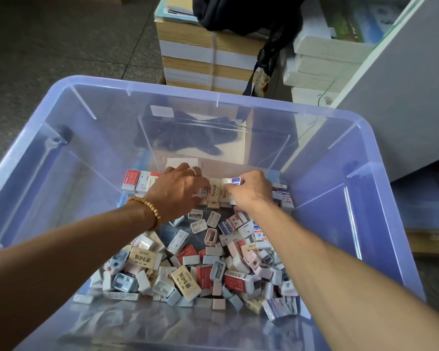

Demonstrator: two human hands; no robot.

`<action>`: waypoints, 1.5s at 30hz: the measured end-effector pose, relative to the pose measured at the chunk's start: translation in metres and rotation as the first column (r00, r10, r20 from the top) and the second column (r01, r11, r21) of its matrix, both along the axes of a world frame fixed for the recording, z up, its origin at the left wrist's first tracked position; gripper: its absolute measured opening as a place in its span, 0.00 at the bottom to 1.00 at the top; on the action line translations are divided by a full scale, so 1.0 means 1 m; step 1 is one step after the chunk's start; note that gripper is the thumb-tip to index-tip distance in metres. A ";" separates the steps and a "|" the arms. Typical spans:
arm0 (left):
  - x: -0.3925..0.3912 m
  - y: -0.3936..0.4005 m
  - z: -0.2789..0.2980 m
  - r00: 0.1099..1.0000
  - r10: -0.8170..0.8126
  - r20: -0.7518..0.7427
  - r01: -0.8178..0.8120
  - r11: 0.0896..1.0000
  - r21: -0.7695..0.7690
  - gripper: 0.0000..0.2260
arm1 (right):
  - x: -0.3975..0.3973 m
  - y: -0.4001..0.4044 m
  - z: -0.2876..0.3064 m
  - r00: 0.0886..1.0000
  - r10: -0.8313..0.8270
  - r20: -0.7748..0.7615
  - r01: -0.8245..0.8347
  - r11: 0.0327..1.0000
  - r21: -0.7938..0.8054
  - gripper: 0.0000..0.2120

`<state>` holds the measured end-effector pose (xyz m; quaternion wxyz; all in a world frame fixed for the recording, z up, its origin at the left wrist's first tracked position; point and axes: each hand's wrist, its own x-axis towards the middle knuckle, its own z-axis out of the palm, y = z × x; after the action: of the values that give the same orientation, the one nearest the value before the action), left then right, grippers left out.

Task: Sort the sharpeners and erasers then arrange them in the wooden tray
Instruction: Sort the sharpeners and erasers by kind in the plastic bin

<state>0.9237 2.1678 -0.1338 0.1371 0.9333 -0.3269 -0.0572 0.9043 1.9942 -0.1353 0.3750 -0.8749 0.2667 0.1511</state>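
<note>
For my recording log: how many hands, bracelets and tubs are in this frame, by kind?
Hands: 2 (left hand, right hand)
Bead bracelets: 1
Blue-tinted tubs: 1
Total: 4
The pile of erasers and sharpeners overlaps too much to count.

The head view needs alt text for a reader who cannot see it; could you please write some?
Inside a clear plastic bin, the left hand and right hand work at a far row of erasers, the right pinching a blue-labelled one. A loose pile of erasers and sharpeners fills the near end.
</note>
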 end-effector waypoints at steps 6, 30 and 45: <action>-0.006 0.009 0.000 0.998 -0.007 0.062 0.007 1.000 0.011 0.16 | -0.009 -0.006 0.003 0.999 0.052 -0.011 -0.053 0.992 -0.110 0.13; -0.069 0.062 0.090 0.871 0.230 -0.434 -0.294 0.952 -0.086 0.08 | -0.012 0.046 0.054 0.987 0.159 0.001 -0.145 0.904 0.402 0.09; -0.132 0.103 0.137 0.777 0.504 -0.378 -0.574 0.814 -0.094 0.08 | 0.030 0.150 0.003 0.959 0.229 0.165 -0.272 0.904 0.329 0.10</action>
<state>0.7915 2.2711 0.0036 0.2959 0.9447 -0.0205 -0.1397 0.9343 2.1437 -0.1319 0.5170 -0.8291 0.0976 0.1890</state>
